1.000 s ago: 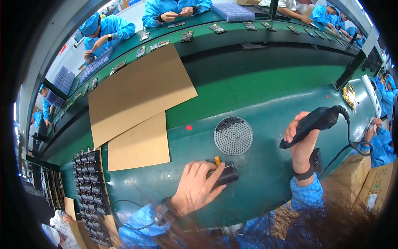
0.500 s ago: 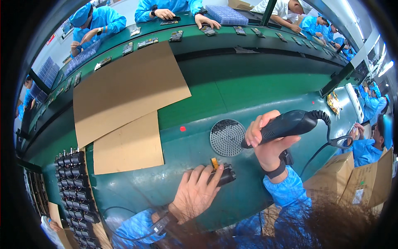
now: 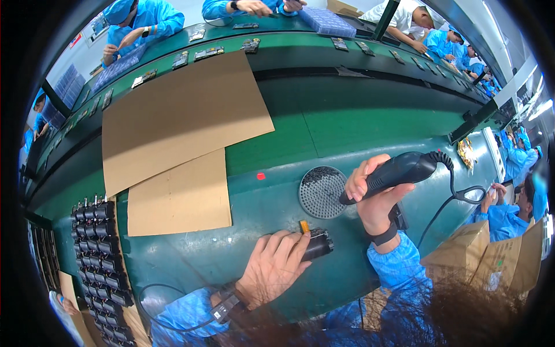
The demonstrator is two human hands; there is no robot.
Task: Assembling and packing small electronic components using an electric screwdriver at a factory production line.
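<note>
Leftmost, we list a rack of small black parts point(image 3: 95, 248) standing in rows at the near left edge of the green counter point(image 3: 370, 124). Next to its right, two cardboard sheets: a smaller one point(image 3: 179, 194) near us, and a larger one point(image 3: 182, 115) beyond it, their edges overlapping. Toward the middle near edge, our left hand point(image 3: 272, 266) lies flat on the counter with fingers closed over a small black cylindrical part point(image 3: 317, 244); an orange tab point(image 3: 304, 226) shows at its far end. Just beyond that part sits a round grey perforated disc point(image 3: 321, 192), with a small red dot point(image 3: 260, 176) on the counter to its left. Right of the disc, our right hand point(image 3: 376, 199) is clenched around a black electric screwdriver point(image 3: 399, 170), held above the counter with its tip over the disc's right rim; its coiled cable point(image 3: 457, 185) loops off to the right. Brown cartons point(image 3: 480, 260) stand at near right. Along the far edge, people in blue coats point(image 3: 139, 20) work over small trays.
</note>
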